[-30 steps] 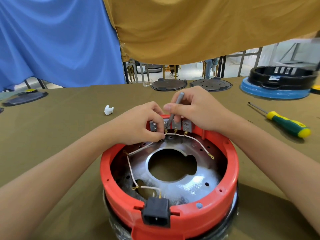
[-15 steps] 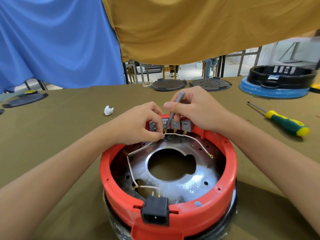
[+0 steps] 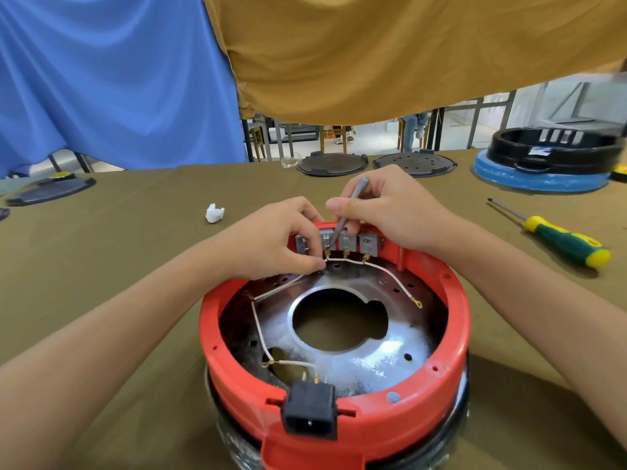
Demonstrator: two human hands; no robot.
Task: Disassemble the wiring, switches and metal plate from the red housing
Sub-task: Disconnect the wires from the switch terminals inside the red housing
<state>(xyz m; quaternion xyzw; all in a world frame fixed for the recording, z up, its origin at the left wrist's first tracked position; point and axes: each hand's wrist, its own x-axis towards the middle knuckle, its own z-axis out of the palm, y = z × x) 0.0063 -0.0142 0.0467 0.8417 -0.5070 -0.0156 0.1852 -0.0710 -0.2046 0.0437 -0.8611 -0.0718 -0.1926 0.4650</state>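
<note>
At the red housing's (image 3: 339, 415) far rim, the right hand (image 3: 390, 212) is gripping a grey tool (image 3: 346, 215) slanting down-left onto the switches (image 3: 339, 242), while the left hand (image 3: 271, 242) is pinching the wiring (image 3: 353, 261) directly below them.

Red housing (image 3: 451, 337) glossy plastic; plate (image 3: 373, 361) shiny metal (scuffed).

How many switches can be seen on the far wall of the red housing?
4, in a row on the far inner wall of the red housing: the leftmost beside the left hand, the second under the grey tool, the third, the rightmost. None seems hidden.
</note>
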